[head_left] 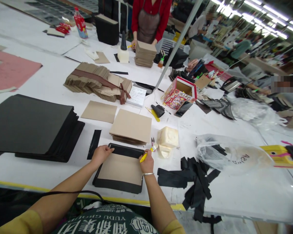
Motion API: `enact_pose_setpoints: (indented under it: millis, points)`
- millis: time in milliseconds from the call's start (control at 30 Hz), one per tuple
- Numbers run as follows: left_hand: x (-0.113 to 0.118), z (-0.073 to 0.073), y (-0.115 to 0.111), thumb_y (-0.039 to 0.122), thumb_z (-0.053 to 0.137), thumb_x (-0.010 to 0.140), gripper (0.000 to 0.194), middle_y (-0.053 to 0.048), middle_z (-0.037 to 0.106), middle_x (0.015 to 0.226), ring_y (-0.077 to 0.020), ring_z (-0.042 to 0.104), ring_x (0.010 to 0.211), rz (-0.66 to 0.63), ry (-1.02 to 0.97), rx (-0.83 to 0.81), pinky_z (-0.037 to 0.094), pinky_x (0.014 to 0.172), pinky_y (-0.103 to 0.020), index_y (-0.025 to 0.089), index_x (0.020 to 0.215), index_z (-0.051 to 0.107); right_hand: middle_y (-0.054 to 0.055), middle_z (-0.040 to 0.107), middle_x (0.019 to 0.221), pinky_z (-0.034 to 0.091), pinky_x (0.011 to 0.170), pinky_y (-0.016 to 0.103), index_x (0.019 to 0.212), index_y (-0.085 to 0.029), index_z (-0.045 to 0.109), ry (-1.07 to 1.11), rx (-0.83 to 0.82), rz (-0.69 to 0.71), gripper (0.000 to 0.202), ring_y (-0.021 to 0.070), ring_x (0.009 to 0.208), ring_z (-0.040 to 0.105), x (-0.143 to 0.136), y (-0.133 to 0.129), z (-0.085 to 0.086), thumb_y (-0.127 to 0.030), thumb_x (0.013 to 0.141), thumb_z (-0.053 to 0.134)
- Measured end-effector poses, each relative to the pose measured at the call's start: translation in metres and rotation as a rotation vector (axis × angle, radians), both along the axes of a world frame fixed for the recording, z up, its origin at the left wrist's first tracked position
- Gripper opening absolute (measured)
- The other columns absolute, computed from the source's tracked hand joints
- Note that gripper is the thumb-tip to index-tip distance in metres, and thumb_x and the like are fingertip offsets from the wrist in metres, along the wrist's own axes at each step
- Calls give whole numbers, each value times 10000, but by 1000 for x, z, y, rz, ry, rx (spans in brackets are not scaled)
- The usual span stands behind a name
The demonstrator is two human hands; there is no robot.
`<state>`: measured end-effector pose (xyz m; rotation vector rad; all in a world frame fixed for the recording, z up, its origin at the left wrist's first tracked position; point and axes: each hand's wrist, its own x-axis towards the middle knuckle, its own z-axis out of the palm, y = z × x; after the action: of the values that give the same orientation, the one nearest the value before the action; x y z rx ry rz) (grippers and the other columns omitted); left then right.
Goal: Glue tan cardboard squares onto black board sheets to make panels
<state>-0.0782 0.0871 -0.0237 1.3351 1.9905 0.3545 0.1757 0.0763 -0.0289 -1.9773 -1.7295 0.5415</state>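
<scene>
In front of me lies a beige board (122,169) with black material (117,186) framing it on top of a thin black stack. My left hand (102,156) is at its far left corner, thumb and fingers closed on the black edge. At the far right corner is my right hand (146,162), its fingers wrapped around a yellow-handled brush (144,157). The brush's head points away from me, towards a cream plastic container (168,138). A stack of beige boards (131,125) sits just beyond the black-edged board.
A tall stack of black sheets (31,123) stands to the left. Black strips (195,182) lie in a heap on the right, beside a clear plastic bag (234,154). Tied beige cards (95,79) and a red box (179,92) lie farther back. A co-worker (148,22) stands across the table.
</scene>
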Motion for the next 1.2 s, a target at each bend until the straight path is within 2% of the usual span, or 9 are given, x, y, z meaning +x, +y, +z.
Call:
enact_pose_setpoints:
  millis: [400, 533, 667, 733, 800, 900, 967, 1100, 1200]
  points:
    - [0, 5, 3, 517, 487, 718, 369, 13, 513, 491, -141, 501, 516, -38, 59, -27, 301, 499, -239, 193, 542, 502, -41, 470, 616, 339, 498, 232, 988, -192, 427, -65, -48, 14, 285, 131, 513, 471, -1, 5, 2, -218, 705, 450]
    - [1, 9, -6, 469, 470, 772, 315, -65, 618, 757, -198, 568, 730, -138, 273, 169, 386, 631, -279, 174, 781, 580, 26, 523, 716, 412, 607, 292, 1004, -156, 457, -162, 109, 41, 270, 178, 657, 516, 1, 0, 2, -236, 746, 469]
    - [20, 8, -29, 340, 407, 838, 422, -129, 507, 1226, -247, 415, 1163, -555, 348, 519, 280, 965, -393, 164, 1219, 442, 111, 565, 925, 444, 748, 381, 1022, -147, 480, -150, 286, 237, 227, 221, 856, 523, -6, -17, -3, -188, 811, 411]
    - [30, 4, -39, 419, 409, 827, 555, -101, 374, 1366, -236, 283, 1272, -828, 313, 552, 176, 1039, -413, 181, 1322, 322, 130, 534, 1096, 439, 816, 414, 1050, -157, 473, -114, 318, 381, 266, 234, 989, 498, -11, -27, -8, -117, 807, 372]
    - [32, 0, -45, 520, 412, 796, 669, -102, 288, 1417, -241, 215, 1306, -912, 336, 501, 134, 1059, -421, 166, 1348, 278, 130, 484, 1203, 425, 866, 448, 1069, -164, 469, -109, 315, 448, 320, 245, 1088, 452, -15, -35, -13, -71, 782, 362]
    - [14, 8, -51, 532, 437, 780, 659, -149, 335, 1384, -273, 266, 1285, -753, 408, 422, 159, 1053, -436, 123, 1294, 379, 130, 473, 1229, 424, 876, 476, 1078, -173, 476, -129, 291, 386, 357, 253, 1107, 443, -11, -43, -16, -52, 763, 360]
    - [-11, 27, -56, 463, 459, 795, 519, -149, 462, 1293, -275, 371, 1225, -651, 415, 443, 198, 1044, -441, 136, 1197, 490, 132, 483, 1220, 428, 874, 472, 1104, -170, 466, -128, 277, 311, 368, 251, 1096, 456, -3, -47, -14, -62, 769, 355]
    - [-87, 91, -63, 339, 508, 791, 248, -32, 611, 1095, -188, 492, 1113, -469, 418, 735, 326, 1001, -339, 247, 1012, 576, 128, 546, 1116, 428, 880, 443, 1168, -144, 421, -101, 253, 135, 357, 236, 1050, 496, 15, -57, -7, -154, 815, 372]
    - [-158, 136, -50, 374, 555, 755, 340, -32, 554, 1160, -189, 456, 1142, -23, 626, 879, 304, 1012, -360, 205, 1049, 531, 122, 558, 1076, 436, 857, 414, 1137, -138, 438, -68, 237, 47, 322, 227, 1009, 525, 18, -62, 0, -242, 840, 373]
